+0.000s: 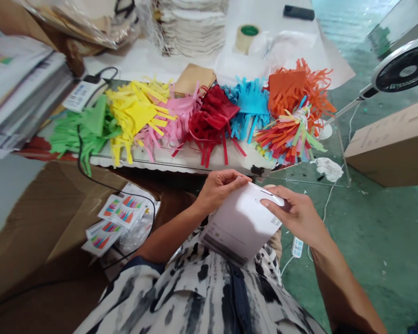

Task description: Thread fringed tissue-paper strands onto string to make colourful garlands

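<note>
Both hands hold a white printed card (pixel 242 220) in front of my body, over the lap. Its top edge points toward the table, with a dark slot near the upper right, small print and a grey band at the lower end. My left hand (pixel 221 188) pinches the upper left corner between thumb and fingers. At the upper right corner, my right hand (pixel 294 211) grips with the thumb on top; its other fingers are partly behind the card. Whether the card is a single sheet or a flat packet I cannot tell.
Along the table edge lie fringed paper bundles: green (pixel 95 120), yellow (pixel 135 111), pink (pixel 181 113), red (pixel 212 116), blue (pixel 252 104), orange (pixel 289 90) and a tied multicoloured tassel (pixel 287 139). A cardboard box (pixel 55 222) with printed cards (pixel 123 211) stands below left; a fan (pixel 404 69) is right.
</note>
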Motion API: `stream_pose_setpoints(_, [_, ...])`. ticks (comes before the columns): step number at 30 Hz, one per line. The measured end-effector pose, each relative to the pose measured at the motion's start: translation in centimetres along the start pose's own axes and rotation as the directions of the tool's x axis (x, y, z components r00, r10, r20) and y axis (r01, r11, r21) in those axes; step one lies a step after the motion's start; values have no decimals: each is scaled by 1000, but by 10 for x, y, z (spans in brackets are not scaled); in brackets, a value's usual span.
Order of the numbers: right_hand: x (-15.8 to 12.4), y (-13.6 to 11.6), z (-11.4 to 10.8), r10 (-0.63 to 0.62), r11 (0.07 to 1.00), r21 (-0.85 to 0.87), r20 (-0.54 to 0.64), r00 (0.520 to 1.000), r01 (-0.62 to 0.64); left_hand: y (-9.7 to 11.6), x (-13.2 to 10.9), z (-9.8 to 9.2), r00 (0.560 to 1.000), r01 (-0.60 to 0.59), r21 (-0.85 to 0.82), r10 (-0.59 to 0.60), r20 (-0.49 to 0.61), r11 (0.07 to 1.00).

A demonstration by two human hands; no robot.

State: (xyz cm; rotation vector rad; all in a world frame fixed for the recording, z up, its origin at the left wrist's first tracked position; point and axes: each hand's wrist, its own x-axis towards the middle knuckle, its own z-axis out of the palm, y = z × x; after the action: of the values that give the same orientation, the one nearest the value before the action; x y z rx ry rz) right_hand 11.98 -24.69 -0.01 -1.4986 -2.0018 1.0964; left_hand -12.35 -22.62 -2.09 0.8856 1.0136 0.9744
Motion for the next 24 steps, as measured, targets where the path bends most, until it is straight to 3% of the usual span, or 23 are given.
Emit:
stream_pose_setpoints(3, [1, 3, 4, 47, 998, 49, -2, 999, -47, -1, 0, 2, 999, 2, 3, -1, -35, 1000])
stream_pose_setpoints(7, [-2, 2, 8, 7, 1000, 28, -56, 998, -6, -1, 1, 2, 999, -45, 36, 46, -20, 998])
stream_pose_setpoints(13, [-7, -6, 11, -186, 981, -83, -196, 963, 173, -6, 3, -8, 975, -97, 32, 88, 206, 995])
stream_pose_setpoints(16, [-8, -6, 7, -301, 950, -131, -146, 942, 283, -8, 2, -13, 944, -121, -47, 129, 304, 992])
stream_pose_setpoints(18, [-9, -5, 4, -328, 943, -108, -131, 936, 315, -7, 0, -14, 944, -87, -78, 107, 311, 993])
stream_pose_setpoints(20, [-9, -5, 4, -276, 961, -16, -160, 948, 277, -6, -2, -12, 967, -14, -62, 29, 254, 998])
stream_pose_setpoints(24, [-6, -7, 8, 4, 979, 198, -205, 979, 38, -7, -2, -6, 984, 95, -76, -83, 156, 993])
